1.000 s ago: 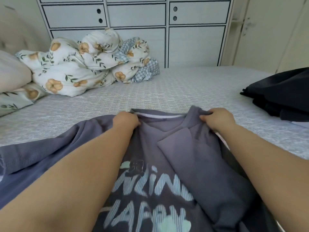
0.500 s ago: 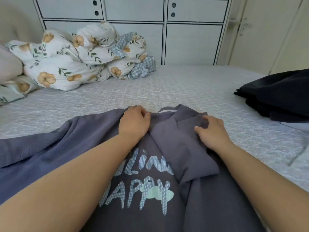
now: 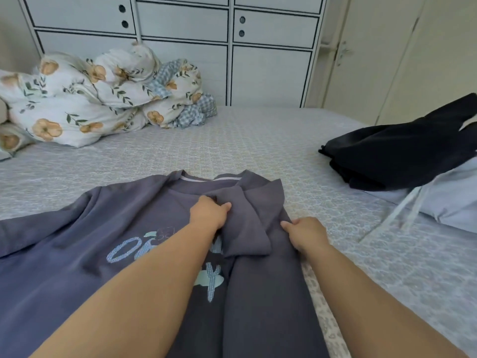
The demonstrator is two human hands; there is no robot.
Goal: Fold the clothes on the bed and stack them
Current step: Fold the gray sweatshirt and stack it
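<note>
A grey-blue sweatshirt [image 3: 77, 254] lies front side up on a bed [image 3: 258, 140], near the person looking down at it, with its neck pointing away from them. Pale blue lettering and a small flower shape show on the chest. Its right side is folded in over the front, and the right sleeve [image 3: 245, 223] lies back across that fold. The other sleeve spreads out flat toward the left edge of view.

The left hand [image 3: 209, 213] rests on the chest just below the collar, fingers curled, gripping the edge of the folded sleeve. The right hand [image 3: 304, 232] sits at the right edge of the sweatshirt, fingers bent and pinching the cloth there. Both bare forearms reach in from the bottom of view.

On the right side of the bed, well apart from the sweatshirt, a black garment [image 3: 400, 156] lies on top of a pale blue one [image 3: 454, 202]. At the far left, a bundled floral duvet [image 3: 90, 99] sits against the head of the bed. Behind the bed stands a white cabinet [image 3: 271, 68] with dark-lined doors
</note>
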